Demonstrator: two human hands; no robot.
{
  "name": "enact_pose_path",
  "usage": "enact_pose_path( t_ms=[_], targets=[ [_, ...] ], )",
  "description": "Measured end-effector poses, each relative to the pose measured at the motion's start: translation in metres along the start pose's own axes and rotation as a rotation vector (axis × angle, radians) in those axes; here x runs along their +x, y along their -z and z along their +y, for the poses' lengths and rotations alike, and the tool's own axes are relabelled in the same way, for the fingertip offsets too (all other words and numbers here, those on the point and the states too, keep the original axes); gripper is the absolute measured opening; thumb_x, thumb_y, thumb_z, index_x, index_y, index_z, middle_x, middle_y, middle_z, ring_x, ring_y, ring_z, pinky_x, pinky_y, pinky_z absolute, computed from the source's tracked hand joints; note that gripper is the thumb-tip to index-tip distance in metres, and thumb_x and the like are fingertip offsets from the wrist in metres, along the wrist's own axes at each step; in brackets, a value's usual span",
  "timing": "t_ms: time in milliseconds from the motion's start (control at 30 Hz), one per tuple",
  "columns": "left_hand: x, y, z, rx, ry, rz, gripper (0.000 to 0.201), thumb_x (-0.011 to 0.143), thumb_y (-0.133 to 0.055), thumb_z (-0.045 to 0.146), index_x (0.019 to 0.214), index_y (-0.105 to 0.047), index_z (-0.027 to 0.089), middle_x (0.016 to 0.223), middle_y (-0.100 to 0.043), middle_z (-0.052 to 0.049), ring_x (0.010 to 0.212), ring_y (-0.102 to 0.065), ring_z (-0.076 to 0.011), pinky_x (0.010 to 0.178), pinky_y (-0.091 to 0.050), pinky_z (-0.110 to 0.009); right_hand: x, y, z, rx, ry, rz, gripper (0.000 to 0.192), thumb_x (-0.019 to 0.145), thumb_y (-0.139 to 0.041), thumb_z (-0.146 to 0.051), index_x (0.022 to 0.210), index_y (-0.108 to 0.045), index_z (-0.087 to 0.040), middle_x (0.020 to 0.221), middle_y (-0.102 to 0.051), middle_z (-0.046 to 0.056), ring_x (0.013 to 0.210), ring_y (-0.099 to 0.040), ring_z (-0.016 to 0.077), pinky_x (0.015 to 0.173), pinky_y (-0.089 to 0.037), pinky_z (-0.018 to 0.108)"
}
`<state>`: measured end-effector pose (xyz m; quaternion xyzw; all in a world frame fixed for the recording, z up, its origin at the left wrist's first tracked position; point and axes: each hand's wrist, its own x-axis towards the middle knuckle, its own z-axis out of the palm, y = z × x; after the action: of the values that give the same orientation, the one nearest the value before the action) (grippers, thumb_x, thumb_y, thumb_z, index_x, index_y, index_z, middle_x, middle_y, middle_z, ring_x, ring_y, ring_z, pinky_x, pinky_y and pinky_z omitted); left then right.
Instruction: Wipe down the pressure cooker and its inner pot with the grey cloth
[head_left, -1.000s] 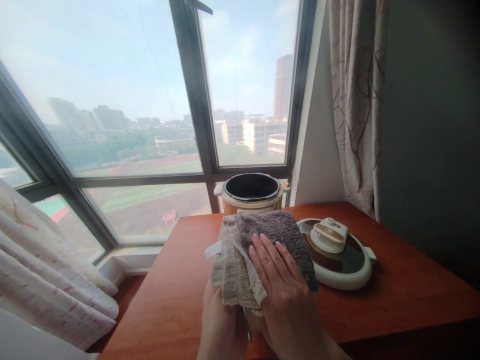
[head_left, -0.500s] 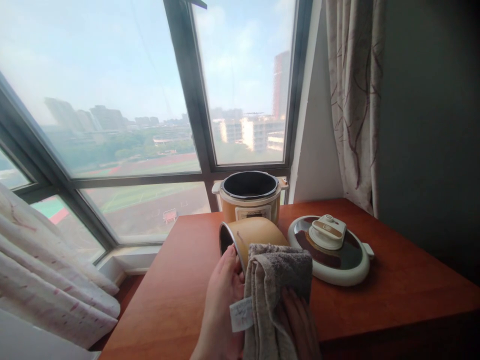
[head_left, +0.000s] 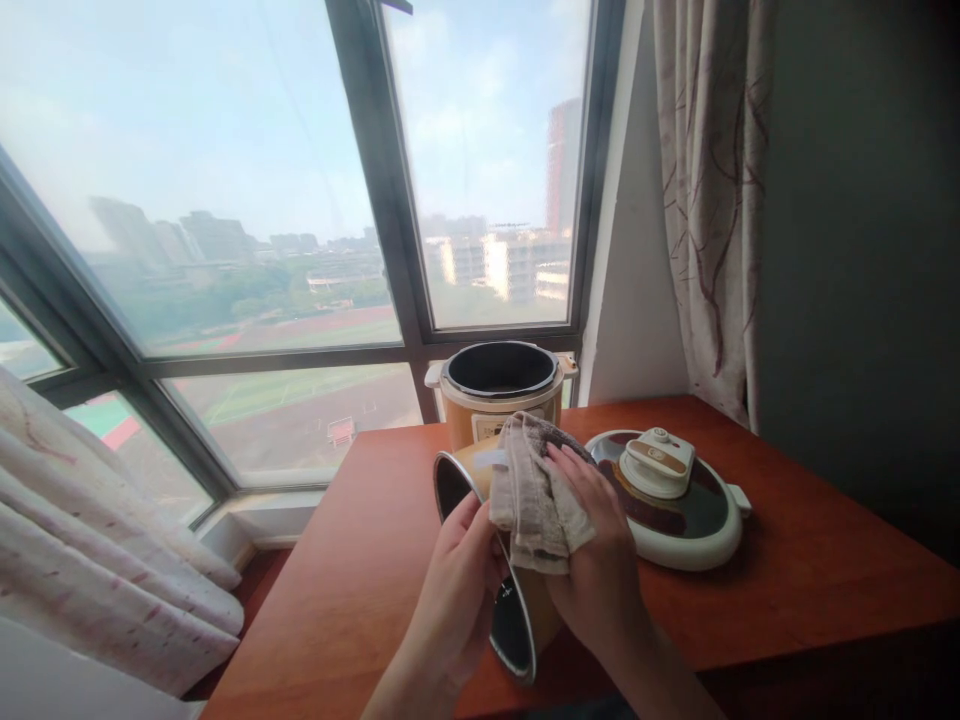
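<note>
My left hand (head_left: 466,565) grips the rim of the inner pot (head_left: 517,625), which is tipped on its side with its dark mouth facing left. The pot's outside is golden. A folded grey-brown cloth (head_left: 536,495) lies against the pot's outer wall, and my right hand (head_left: 596,540) presses it there, fingers curled over the fabric. Much of the pot's side is hidden by the cloth and hands. Behind the pot stands the cooker body (head_left: 501,395), cream and golden, its black opening facing up.
To the right, the cooker lid (head_left: 679,500) lies flat on the reddish wooden table (head_left: 337,560), its cream handle upward. Large windows (head_left: 487,180) rise behind the table's far edge. Patterned curtains (head_left: 716,200) hang on the right and at lower left.
My right hand and the cloth have moved up and forward over the pot's side. The pot's mouth has turned more toward me, showing more of its rim and inside.
</note>
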<state>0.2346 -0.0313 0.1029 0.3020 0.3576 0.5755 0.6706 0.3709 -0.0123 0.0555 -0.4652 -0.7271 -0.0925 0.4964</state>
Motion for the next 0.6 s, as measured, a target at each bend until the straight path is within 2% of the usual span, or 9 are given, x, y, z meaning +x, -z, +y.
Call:
enact_pose_path(
  t_ms=[133,267,367,467,600],
  targets=[
    [0.005,-0.001,-0.002,-0.061,0.024,-0.006,0.046,0.082,-0.08,0.033,0.124,-0.068,0.017,0.108,-0.077,-0.01,0.098,-0.074,-0.0242,0.083,-0.06,-0.03,0.028,-0.005,0.014,0.066,-0.106,-0.077,0.062,0.085,-0.053,-0.017,0.147,-0.051,-0.017,0.145,-0.058,0.015,0.137,-0.051,0.0329,0.114,-0.042,0.055],
    [0.01,-0.005,-0.004,-0.167,-0.013,0.03,0.047,0.083,-0.079,0.03,0.125,-0.066,0.016,0.112,-0.077,-0.011,0.098,-0.075,-0.0239,0.084,-0.061,-0.031,0.027,-0.007,0.02,0.134,-0.055,-0.128,0.069,0.085,-0.054,-0.017,0.153,-0.044,-0.021,0.15,-0.054,0.012,0.143,-0.044,0.0329,0.119,-0.036,0.056],
    [0.011,-0.009,-0.004,-0.225,-0.038,0.056,0.043,0.085,-0.076,0.025,0.126,-0.065,0.016,0.109,-0.077,-0.011,0.097,-0.075,-0.0239,0.084,-0.062,-0.032,0.009,-0.004,0.021,0.188,0.009,-0.113,0.073,0.088,-0.052,-0.02,0.158,-0.034,-0.025,0.158,-0.045,0.009,0.15,-0.035,0.0324,0.123,-0.027,0.059],
    [0.011,-0.011,-0.002,-0.241,-0.022,0.079,0.034,0.091,-0.068,0.022,0.123,-0.065,0.012,0.102,-0.078,-0.012,0.093,-0.076,-0.0243,0.083,-0.063,-0.033,-0.018,-0.005,0.023,0.253,0.02,-0.038,0.069,0.094,-0.047,-0.024,0.16,-0.029,-0.028,0.163,-0.038,0.007,0.153,-0.029,0.0324,0.124,-0.022,0.061],
    [0.012,-0.013,0.002,-0.246,0.007,0.143,0.029,0.096,-0.059,0.018,0.124,-0.065,0.01,0.097,-0.078,-0.013,0.083,-0.077,-0.0231,0.08,-0.064,-0.034,-0.073,-0.027,0.03,0.304,-0.071,0.095,0.072,0.094,-0.052,-0.035,0.161,-0.026,-0.029,0.166,-0.031,0.008,0.153,-0.027,0.0359,0.122,-0.022,0.065]
  ],
)
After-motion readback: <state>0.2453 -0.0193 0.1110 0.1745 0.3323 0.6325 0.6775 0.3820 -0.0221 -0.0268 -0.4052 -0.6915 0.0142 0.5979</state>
